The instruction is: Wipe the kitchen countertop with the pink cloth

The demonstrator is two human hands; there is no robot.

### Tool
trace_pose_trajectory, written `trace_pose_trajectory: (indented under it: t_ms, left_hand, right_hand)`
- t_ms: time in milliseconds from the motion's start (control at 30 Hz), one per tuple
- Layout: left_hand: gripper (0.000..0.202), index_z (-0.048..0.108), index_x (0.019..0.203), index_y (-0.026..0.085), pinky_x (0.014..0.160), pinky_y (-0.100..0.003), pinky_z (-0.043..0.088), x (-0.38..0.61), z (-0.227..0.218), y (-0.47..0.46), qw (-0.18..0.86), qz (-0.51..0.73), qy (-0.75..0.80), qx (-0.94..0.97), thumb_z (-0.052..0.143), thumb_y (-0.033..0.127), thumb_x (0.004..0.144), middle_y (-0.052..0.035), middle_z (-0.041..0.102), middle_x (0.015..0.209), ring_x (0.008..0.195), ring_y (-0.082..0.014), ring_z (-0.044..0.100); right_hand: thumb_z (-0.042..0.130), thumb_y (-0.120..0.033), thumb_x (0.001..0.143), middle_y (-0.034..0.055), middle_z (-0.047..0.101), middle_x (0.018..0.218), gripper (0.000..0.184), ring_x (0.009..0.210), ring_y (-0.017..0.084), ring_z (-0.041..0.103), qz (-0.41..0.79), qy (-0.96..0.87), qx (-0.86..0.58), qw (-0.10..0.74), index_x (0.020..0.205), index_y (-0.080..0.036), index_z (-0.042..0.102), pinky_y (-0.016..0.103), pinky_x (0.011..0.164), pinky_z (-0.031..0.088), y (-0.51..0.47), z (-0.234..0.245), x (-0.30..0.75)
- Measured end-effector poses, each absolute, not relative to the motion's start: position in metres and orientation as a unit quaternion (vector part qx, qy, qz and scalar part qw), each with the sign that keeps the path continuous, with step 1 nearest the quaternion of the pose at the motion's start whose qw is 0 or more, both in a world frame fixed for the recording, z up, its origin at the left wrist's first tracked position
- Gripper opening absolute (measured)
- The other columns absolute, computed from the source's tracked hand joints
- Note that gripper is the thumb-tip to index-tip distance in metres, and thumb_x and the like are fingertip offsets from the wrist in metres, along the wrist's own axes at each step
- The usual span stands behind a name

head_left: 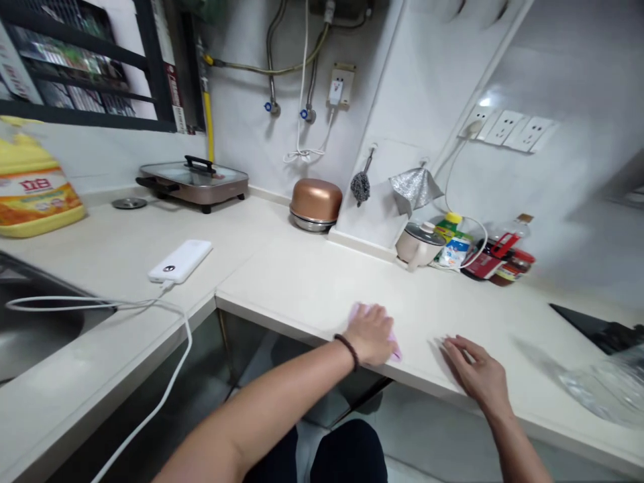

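I had my left hand [371, 337] over the pink cloth [396, 352], near the front of the worktop [302, 282]; gripping or not, I couldn't tell! My right hand [480, 376], empty, fingers loosely bent, could've knocked the clear bowl [611, 390] beyond it by swinging outward.

Kitchen counter seen from above, with parts covered, blurred or out of frame.
The left hand [369, 335] covers most of a pink cloth [396, 350], so only its edges show; both forearms run off the bottom edge. At the right, a clear, see-through object [611, 389] is blurred and cut off, its kind unclear, and a black surface [583, 327] beyond it is also cropped. The left edge trims the yellow jug [35, 184] and sink [40, 329]. Small print on the jars [510, 267] is unreadable; a white cable [190, 334] leaves at the bottom.
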State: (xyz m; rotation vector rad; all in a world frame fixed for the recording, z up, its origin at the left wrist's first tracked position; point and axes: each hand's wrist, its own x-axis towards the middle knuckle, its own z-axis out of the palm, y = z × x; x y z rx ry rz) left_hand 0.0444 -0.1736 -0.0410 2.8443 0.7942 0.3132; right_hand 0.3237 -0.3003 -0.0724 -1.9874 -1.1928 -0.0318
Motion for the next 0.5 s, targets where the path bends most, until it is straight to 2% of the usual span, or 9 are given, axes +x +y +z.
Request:
trace_pose_trajectory:
  t_ms: [133, 233, 367, 500]
  left_hand:
    - [0.066, 0.046, 0.144, 0.019, 0.118, -0.055, 0.017, 0.12, -0.044, -0.184, 0.114, 0.096, 0.198, 0.969, 0.036, 0.058, 0.092, -0.0153, 0.034, 0.159, 0.149, -0.0292, 0.02]
    - [0.063, 0.046, 0.144, 0.022, 0.118, -0.054, 0.017, 0.139, -0.039, -0.165, 0.122, 0.084, 0.191, 0.97, 0.037, 0.057, 0.092, -0.0119, 0.033, 0.16, 0.148, -0.0277, 0.021]
    - [0.051, 0.054, 0.134, 0.026, 0.113, -0.056, 0.024, 0.112, -0.025, -0.117, 0.097, 0.079, 0.252, 0.96, 0.039, 0.052, 0.093, -0.0123, 0.047, 0.149, 0.14, -0.0301, 0.033]
    - [0.05, 0.058, 0.125, 0.023, 0.106, -0.054, 0.032, 0.04, -0.015, -0.052, 0.049, 0.073, 0.363, 0.928, 0.044, 0.057, 0.091, -0.015, 0.054, 0.139, 0.133, -0.0326, 0.039]
  right_hand:
    - [0.063, -0.063, 0.078, 0.0105, 0.073, 0.117, 0.049, 0.109, 0.028, 0.068, -0.03, -0.485, -0.776, 0.403, 0.098, -0.021, 0.078, 0.04, 0.105, 0.047, -0.301, -0.069, 0.318]
    - [0.061, -0.063, 0.078, 0.0119, 0.073, 0.115, 0.05, 0.108, 0.028, 0.068, -0.048, -0.48, -0.769, 0.419, 0.097, -0.02, 0.077, 0.039, 0.102, 0.049, -0.303, -0.065, 0.312]
    - [0.061, -0.062, 0.078, 0.0116, 0.073, 0.113, 0.048, 0.107, 0.028, 0.068, -0.049, -0.479, -0.765, 0.428, 0.094, -0.021, 0.077, 0.04, 0.1, 0.05, -0.304, -0.062, 0.307]
    - [0.061, -0.06, 0.08, 0.0111, 0.073, 0.113, 0.044, 0.109, 0.029, 0.067, -0.056, -0.476, -0.762, 0.435, 0.093, -0.022, 0.078, 0.042, 0.1, 0.05, -0.305, -0.059, 0.304]
